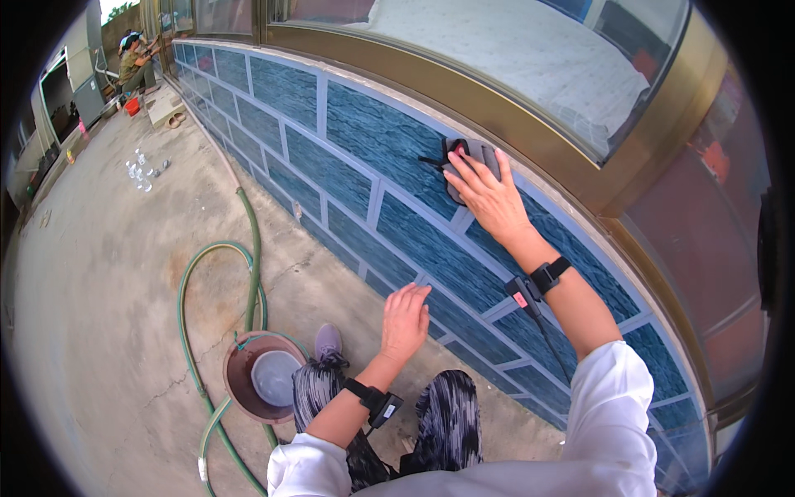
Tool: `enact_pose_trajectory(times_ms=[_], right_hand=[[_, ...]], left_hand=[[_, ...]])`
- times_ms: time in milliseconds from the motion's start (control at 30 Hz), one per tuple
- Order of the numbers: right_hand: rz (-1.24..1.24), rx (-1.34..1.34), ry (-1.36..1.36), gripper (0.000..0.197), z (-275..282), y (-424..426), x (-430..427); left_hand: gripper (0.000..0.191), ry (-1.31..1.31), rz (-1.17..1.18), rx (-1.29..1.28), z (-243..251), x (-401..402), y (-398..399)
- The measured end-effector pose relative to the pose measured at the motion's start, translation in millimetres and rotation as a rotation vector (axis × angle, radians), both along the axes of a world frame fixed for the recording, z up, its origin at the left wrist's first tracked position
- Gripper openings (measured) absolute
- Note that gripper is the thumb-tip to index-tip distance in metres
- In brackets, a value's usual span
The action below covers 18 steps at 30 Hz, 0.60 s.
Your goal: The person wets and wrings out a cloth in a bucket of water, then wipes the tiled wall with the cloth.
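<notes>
My right hand (494, 202) lies with spread fingers on a grey cloth pad (475, 158) with black straps, pressing it against the blue brick-patterned tiled wall (385, 130), just below the brass-coloured window frame. The pad's underside is hidden. Above my knees, near the lower tile rows, my left hand (407, 317) hangs with its fingers together and slightly bent, with nothing seen in it. Both forearms carry black straps with small devices. Left of my legs, a brown plastic bucket (236, 373) holds greyish water.
A green hose (183, 298) loops over the concrete floor (124, 267) around the bucket and runs along the wall's foot. Several clear bottles (140, 171) lie farther off. At the far end, a person (133, 65) crouches by the wall near a red bucket (131, 107) and a pair of shoes (176, 120).
</notes>
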State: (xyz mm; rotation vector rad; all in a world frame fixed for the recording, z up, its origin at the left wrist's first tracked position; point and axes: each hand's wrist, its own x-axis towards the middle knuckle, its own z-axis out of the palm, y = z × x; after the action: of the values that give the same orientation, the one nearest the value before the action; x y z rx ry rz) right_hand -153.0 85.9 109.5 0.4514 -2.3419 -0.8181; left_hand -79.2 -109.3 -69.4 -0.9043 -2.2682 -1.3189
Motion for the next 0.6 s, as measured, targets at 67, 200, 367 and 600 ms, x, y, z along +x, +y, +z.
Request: enact_pose_trajectory(times_ms=[67,200,367,600], right_hand=[[-0.011,0.054,-0.007,0.042,-7,-19,-37],[0.023,0.082,0.023,0.042,-8,-53,-109],[0.045,0.085,0.076,0.039,3,-97,-192],[-0.012,0.110,0.083,0.040,-1,-123,-225]], left_hand=[[0.032,-0.039,0.059,-0.017,-19,-16,-7],[0.041,-0.375,-0.152,-0.583,-36,-22,-2],[0.027,-0.465,-0.454,-0.889,-59,-13,7],[0.044,-0.268,-0.249,-0.872,-45,-42,8]])
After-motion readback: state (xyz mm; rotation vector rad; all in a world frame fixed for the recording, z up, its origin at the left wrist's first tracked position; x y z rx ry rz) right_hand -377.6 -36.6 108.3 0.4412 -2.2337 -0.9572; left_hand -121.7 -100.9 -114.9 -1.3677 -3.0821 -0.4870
